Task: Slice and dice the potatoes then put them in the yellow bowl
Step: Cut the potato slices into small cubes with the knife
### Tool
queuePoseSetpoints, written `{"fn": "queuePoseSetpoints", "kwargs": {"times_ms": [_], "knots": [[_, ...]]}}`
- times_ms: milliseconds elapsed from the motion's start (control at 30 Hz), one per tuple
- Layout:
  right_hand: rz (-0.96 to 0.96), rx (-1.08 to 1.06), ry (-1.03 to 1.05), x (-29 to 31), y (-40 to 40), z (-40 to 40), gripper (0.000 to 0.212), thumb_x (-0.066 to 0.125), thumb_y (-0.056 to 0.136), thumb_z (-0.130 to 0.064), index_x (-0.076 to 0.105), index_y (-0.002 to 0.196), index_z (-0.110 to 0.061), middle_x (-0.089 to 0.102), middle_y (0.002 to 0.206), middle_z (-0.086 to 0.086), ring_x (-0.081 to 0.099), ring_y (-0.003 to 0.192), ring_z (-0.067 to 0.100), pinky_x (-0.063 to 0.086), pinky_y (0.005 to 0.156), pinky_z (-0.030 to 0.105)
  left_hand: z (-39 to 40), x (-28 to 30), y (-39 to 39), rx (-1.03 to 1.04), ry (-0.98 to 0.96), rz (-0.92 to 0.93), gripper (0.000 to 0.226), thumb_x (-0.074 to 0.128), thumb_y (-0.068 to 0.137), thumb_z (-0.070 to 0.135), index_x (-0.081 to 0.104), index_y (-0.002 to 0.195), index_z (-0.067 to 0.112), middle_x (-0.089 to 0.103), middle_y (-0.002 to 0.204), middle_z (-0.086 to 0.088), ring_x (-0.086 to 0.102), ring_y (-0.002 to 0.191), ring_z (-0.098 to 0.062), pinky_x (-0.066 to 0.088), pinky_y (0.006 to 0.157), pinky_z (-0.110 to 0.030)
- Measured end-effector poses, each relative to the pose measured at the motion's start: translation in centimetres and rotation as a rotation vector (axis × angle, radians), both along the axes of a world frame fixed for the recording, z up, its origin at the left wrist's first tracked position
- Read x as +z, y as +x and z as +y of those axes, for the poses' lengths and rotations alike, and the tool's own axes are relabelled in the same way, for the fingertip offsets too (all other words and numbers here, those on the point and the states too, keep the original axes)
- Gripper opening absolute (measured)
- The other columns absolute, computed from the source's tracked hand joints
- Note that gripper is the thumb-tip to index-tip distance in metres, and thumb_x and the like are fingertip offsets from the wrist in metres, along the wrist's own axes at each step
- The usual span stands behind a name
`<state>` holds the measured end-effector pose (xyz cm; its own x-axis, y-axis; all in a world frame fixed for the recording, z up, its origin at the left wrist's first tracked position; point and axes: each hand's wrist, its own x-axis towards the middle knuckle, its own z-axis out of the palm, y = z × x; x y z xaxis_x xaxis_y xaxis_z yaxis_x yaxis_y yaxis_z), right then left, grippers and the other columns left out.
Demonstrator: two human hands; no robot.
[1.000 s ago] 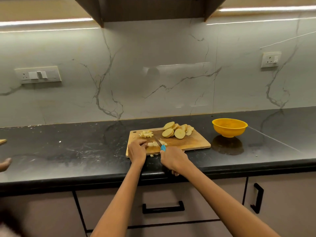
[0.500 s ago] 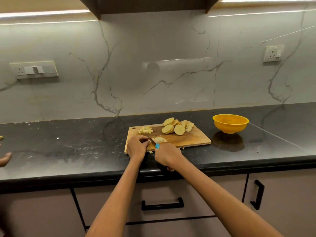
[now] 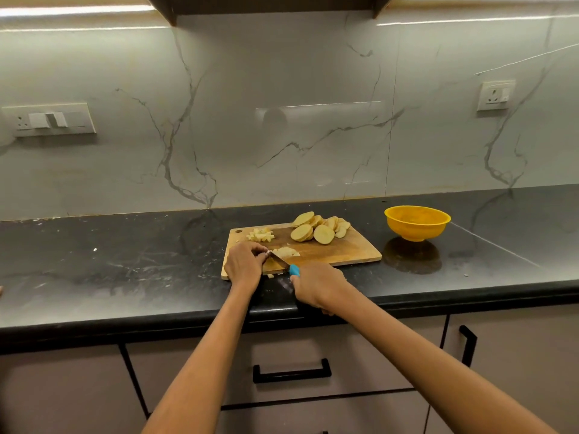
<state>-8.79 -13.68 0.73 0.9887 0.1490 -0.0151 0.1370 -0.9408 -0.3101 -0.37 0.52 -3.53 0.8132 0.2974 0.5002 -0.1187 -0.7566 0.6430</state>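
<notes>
The right hand point(image 3: 316, 285) is closed around the blue plastic handle of a small kitchen knife point(image 3: 283, 264), its blade angled away from the wrist toward the left hand point(image 3: 242, 264). That hand has its fingers curled down over a pale, partly cut potato slice point(image 3: 286, 252) on the rectangular wooden cutting board point(image 3: 344, 255), pinning it just beyond the blade tip. A small heap of finished potato cubes point(image 3: 260, 234) sits beyond the left hand's knuckles; the stack of round uncut potato slices point(image 3: 319, 228) lies farther out, past the right hand. The round yellow plastic bowl point(image 3: 417, 221) stands on the black stone countertop point(image 3: 125, 261), well off to the right hand's outer side — apparently with nothing in it yet.

The dicing looks early on, with most slices untouched. To cut well, the left fingertips should stay tucked back from the edge, the slice held flat, and the blade brought straight down in even, parallel strokes — then crosswise for uniform cubes. One stray cube point(image 3: 270, 276) lies just between the two hands.
</notes>
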Motion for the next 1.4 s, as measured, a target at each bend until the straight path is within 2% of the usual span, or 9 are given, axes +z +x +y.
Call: {"fn": "queuePoseSetpoints", "kwargs": {"times_ms": [200, 400, 500, 533, 600, 700, 800, 1100, 1400], "knots": [[0.013, -0.197, 0.119, -0.3, -0.2, -1.8, 0.028, 0.042, 0.099, -0.028, 0.056, 0.098, -0.004, 0.067, 0.102, 0.014, 0.066, 0.091, 0.027, 0.055, 0.085, 0.038, -0.1, 0.0, 0.1, -0.082, 0.03, 0.005, 0.02, 0.07, 0.083, 0.017, 0.073, 0.103, 0.015, 0.07, 0.106, -0.004, 0.063, 0.098, -0.019, 0.05, 0.081, -0.033], [0.137, -0.142, 0.201, 0.0, 1.9, 1.7, 0.028, 0.044, 0.096, -0.02, 0.055, 0.081, 0.0, 0.06, 0.063, 0.01, 0.059, 0.05, 0.02, 0.049, 0.046, 0.025, -0.3, 0.1, 0.2, -0.165, 0.002, -0.008, 0.036, 0.079, 0.073, 0.017, 0.07, 0.105, 0.003, 0.07, 0.104, -0.011, 0.063, 0.099, -0.022, 0.045, 0.086, -0.027], [0.094, -0.09, 0.182, 0.5, 3.6, 3.3, 0.029, 0.041, 0.095, -0.015, 0.051, 0.071, -0.002, 0.056, 0.058, 0.01, 0.054, 0.043, 0.018, 0.043, 0.039, 0.022, -0.4, 0.4, 0.4, -0.173, -0.019, -0.008, 0.02, 0.077, 0.073, 0.011, 0.074, 0.091, 0.004, 0.071, 0.09, -0.011, 0.062, 0.088, -0.02, 0.044, 0.079, -0.029], [0.082, -0.073, 0.175, 0.7, 4.2, 3.6, 0.03, 0.041, 0.096, -0.016, 0.051, 0.071, -0.003, 0.056, 0.058, 0.009, 0.054, 0.045, 0.017, 0.043, 0.041, 0.022, -0.4, 0.6, 0.4, -0.175, -0.012, 0.003, 0.004, 0.074, 0.074, 0.007, 0.072, 0.077, 0.009, 0.067, 0.077, -0.009, 0.058, 0.078, -0.018, 0.044, 0.074, -0.03], [0.046, -0.03, 0.127, 0.9, 5.4, 3.7, 0.028, 0.042, 0.097, -0.022, 0.054, 0.078, -0.005, 0.057, 0.067, 0.006, 0.055, 0.056, 0.017, 0.045, 0.051, 0.025, -0.2, 0.8, 1.1, -0.18, -0.005, 0.012, 0.025, 0.07, 0.075, 0.005, 0.055, 0.061, 0.02, 0.053, 0.065, -0.003, 0.048, 0.068, -0.015, 0.043, 0.067, -0.035], [-0.101, -0.015, 0.028, 1.0, 6.8, 2.5, 0.025, 0.041, 0.098, -0.026, 0.057, 0.099, -0.007, 0.058, 0.091, 0.006, 0.052, 0.079, 0.018, 0.041, 0.067, 0.028, 0.0, 1.3, 1.8, -0.149, 0.002, 0.025, 0.009, 0.073, 0.077, 0.011, 0.066, 0.074, 0.014, 0.061, 0.074, -0.005, 0.055, 0.077, -0.017, 0.043, 0.072, -0.029], [-0.206, -0.009, -0.024, 1.0, 7.6, 0.2, 0.035, 0.037, 0.101, -0.033, 0.056, 0.111, -0.006, 0.06, 0.101, 0.007, 0.05, 0.082, 0.017, 0.038, 0.07, 0.029, 0.6, 1.2, 2.9, -0.101, -0.061, 0.016, 0.025, 0.073, 0.078, 0.009, 0.07, 0.102, 0.003, 0.069, 0.103, -0.01, 0.061, 0.098, -0.021, 0.038, 0.083, -0.019], [-0.217, 0.251, -0.274, 0.7, 8.5, -4.6, 0.022, 0.042, 0.098, -0.04, 0.052, 0.095, -0.021, 0.056, 0.088, -0.001, 0.05, 0.08, 0.014, 0.042, 0.075, 0.029, 1.8, 1.1, 3.8, -0.004, -0.213, -0.02, 0.024, 0.066, 0.082, -0.001, 0.07, 0.105, 0.005, 0.069, 0.108, -0.012, 0.062, 0.104, -0.022, 0.044, 0.096, -0.029], [-0.427, 0.136, -0.143, 0.1, 12.8, -3.4, 0.035, 0.041, 0.097, -0.044, 0.061, 0.101, -0.015, 0.059, 0.084, -0.002, 0.053, 0.074, 0.01, 0.037, 0.063, 0.022, 1.4, 0.6, 3.8, -0.084, -0.09, 0.053, 0.056, 0.082, 0.066, 0.034, 0.066, 0.113, 0.008, 0.067, 0.112, -0.008, 0.06, 0.104, -0.019, 0.04, 0.087, -0.023]]}}
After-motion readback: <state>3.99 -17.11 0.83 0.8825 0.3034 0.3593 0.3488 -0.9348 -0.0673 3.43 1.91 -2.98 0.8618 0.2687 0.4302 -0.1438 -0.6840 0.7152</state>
